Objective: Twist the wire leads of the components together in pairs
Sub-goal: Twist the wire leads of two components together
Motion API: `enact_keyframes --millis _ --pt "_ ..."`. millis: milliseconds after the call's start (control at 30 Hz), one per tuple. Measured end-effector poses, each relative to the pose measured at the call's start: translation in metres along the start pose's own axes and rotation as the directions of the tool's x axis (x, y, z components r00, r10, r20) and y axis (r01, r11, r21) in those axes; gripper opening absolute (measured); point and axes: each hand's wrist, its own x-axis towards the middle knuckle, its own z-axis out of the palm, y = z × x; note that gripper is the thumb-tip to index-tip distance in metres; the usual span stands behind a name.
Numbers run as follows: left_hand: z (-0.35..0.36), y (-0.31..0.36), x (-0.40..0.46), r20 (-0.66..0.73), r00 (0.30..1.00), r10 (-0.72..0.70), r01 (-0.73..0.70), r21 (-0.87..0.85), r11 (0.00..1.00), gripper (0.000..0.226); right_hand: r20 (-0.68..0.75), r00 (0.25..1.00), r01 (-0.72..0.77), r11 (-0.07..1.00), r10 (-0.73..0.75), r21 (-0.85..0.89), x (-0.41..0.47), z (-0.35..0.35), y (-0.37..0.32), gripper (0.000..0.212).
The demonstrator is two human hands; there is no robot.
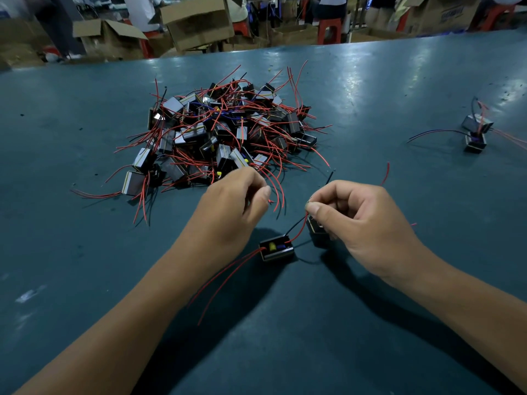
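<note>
A small black box component [277, 248] with red and black leads hangs just above the green table between my hands. My right hand [353, 220] pinches its red and black leads at their upper ends between thumb and forefinger. A second black component [317, 227] sits partly hidden under that hand. My left hand [236, 199] is curled, and its thumb and fingers pinch a short red wire end [271, 201]. A large pile of like components [225, 135] with tangled red leads lies beyond my hands.
Two joined components [475, 132] lie at the far right of the table [85, 252]. Beyond the table's far edge stand cardboard boxes [199, 21], red stools [329, 29] and several people.
</note>
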Motion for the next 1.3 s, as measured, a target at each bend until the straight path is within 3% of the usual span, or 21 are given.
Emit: enact_keyframes --millis 133,367,633,967,1300 --pt "0.002 -0.008 -0.002 0.125 0.992 -0.025 0.022 0.028 0.999 0.016 0.009 1.0 -0.013 1.0 0.013 0.001 0.0 0.0 0.0 0.013" --pt "0.002 -0.01 -0.001 0.218 0.974 -0.054 0.041 0.062 0.997 0.025 0.008 1.0 -0.013 1.0 0.013 0.005 0.0 0.0 0.0 0.014" --pt "-0.004 -0.014 -0.002 0.242 0.968 -0.065 0.09 -0.094 0.991 0.017 0.002 1.0 -0.013 1.0 0.013 0.007 0.0 0.0 0.002 0.014" --pt "-0.004 -0.017 -0.001 0.292 0.954 -0.068 0.084 -0.042 0.996 0.016 0.002 1.0 -0.028 0.999 0.028 0.033 -0.001 0.0 0.002 0.009" --pt "-0.002 -0.022 -0.001 0.341 0.933 -0.114 0.084 0.104 0.991 0.014 0.089 0.993 -0.085 0.987 0.073 0.138 0.001 -0.001 0.005 0.004"
